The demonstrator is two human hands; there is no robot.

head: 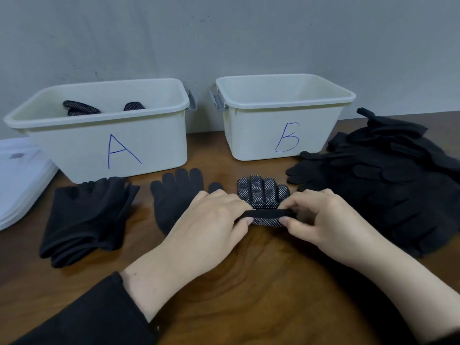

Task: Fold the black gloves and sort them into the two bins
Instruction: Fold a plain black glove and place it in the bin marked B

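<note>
A black glove with white dots (263, 192) lies palm up at the table's middle, fingers pointing away from me. My left hand (211, 220) and my right hand (328, 220) each pinch one end of its plain cuff, which is rolled up over the dotted palm. A plain black glove (174, 195) lies flat just to the left, partly under my left hand. Bin A (104, 145) at the back left holds dotted gloves (82, 107). Bin B (283, 128) stands at the back right; its inside is hidden.
A folded stack of black gloves (84, 220) lies front of bin A. A large heap of black gloves (388, 185) fills the right side. White sheets (22, 180) rest at the left edge. A grey wall stands behind the bins.
</note>
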